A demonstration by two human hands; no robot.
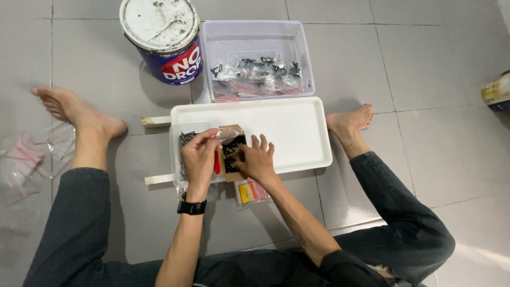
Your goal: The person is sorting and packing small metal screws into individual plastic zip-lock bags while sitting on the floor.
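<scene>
Grey tiled floor [435, 64]; a person sits on it, legs spread, bare feet either side of the work.

White tray [297, 127]: flat, shallow, long axis left to right, resting on two wooden slats [156, 121] that stick out at its left end.

Paint tin [162, 37]: round, lid on, upright, beyond the tray's left corner.

Clear bin [297, 48]: just beside the tin, holding filled small bags of dark screws [255, 72].

Empty clear bags [32, 157]: loose heap on the floor, outside the left leg.

Small clear tub [183, 139]: at the tray's left end, loose dark screws inside.

Small clear bag [232, 150]: over the tray's near-left part, between both hands, partly filled with black screws, lying on brown card. Judged light, limp, slippery film with sharp, shifting contents; best pinched at the mouth edges. Long axis appears to run near to far, mouth toward the far side, though partly hidden.

Left hand [199, 157]: fingers pinched on the bag's upper left edge. Right hand [257, 159]: fingers spread, pressing on the bag's right side.
</scene>
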